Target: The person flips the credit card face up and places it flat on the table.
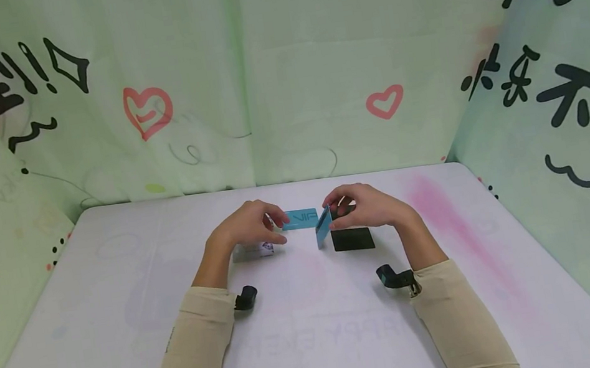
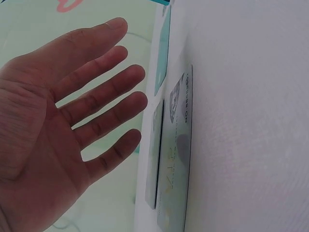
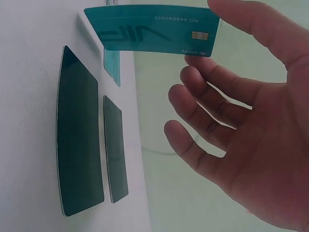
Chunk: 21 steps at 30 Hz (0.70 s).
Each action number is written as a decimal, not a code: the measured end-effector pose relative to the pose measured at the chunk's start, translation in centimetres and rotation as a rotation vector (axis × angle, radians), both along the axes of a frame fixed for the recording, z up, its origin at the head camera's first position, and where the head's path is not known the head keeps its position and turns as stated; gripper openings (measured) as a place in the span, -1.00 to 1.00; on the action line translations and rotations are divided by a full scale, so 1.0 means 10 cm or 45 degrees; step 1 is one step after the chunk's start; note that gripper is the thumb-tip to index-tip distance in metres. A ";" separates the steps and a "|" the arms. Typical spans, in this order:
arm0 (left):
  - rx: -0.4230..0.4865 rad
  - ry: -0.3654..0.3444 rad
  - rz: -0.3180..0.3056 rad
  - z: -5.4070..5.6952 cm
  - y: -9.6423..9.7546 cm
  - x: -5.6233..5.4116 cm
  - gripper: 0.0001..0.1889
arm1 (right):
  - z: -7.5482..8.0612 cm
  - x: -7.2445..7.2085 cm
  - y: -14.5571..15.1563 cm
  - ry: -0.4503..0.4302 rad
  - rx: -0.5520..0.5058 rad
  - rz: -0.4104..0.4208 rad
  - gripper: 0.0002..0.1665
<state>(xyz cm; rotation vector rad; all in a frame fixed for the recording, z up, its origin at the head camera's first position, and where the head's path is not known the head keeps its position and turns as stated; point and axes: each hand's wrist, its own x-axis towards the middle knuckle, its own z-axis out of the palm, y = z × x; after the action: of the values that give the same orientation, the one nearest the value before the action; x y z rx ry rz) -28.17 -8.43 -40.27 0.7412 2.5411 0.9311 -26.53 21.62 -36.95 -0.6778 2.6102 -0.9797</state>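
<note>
My right hand [image 1: 368, 206] holds a blue VIP card [image 3: 152, 30] with a gold chip, pinched by one edge and raised off the table on its side. Beneath that hand lie two dark cards, a near one [image 1: 352, 239] and a far one [image 3: 116, 150] partly hidden by the hand in the head view. Another blue VIP card [image 1: 301, 219] lies flat between the hands. My left hand [image 1: 252, 224] hovers with fingers spread and nothing in them. Below it are two pale cards, a near one [image 2: 176, 154] with VIP lettering and a far one [image 2: 154, 159].
The white table [image 1: 317, 344] bears faint lettering and a pink smear on its right. Pale green curtains [image 1: 279, 73] with black writing and red hearts stand behind and at both sides. A black wrist camera [image 1: 245, 298] sits at each sleeve.
</note>
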 end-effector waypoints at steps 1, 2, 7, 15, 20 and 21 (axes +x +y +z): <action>-0.002 -0.002 0.002 0.00 0.00 0.00 -0.59 | 0.00 0.00 0.00 0.002 0.004 -0.001 -0.45; -0.004 -0.004 0.004 0.00 0.00 0.00 -0.59 | 0.00 0.00 0.00 0.003 0.006 0.000 -0.45; -0.017 -0.008 0.010 0.01 0.00 0.00 -0.59 | 0.01 0.00 0.00 0.005 0.013 0.004 -0.44; -0.016 -0.007 0.013 0.01 0.00 0.00 -0.60 | 0.00 0.01 -0.05 -0.002 0.020 0.014 -0.40; 0.001 0.013 -0.005 -0.01 0.00 -0.02 -0.61 | -0.02 0.00 -0.08 0.008 0.029 0.039 -0.37; 0.001 0.013 -0.006 -0.01 0.00 -0.02 -0.61 | -0.03 0.00 -0.09 0.011 0.035 0.042 -0.37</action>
<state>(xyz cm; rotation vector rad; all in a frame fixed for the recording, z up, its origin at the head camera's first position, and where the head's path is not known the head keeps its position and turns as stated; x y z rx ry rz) -28.35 -8.47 -40.39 0.7534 2.5466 0.9290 -26.55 20.72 -37.23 -0.7176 2.6065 -0.9320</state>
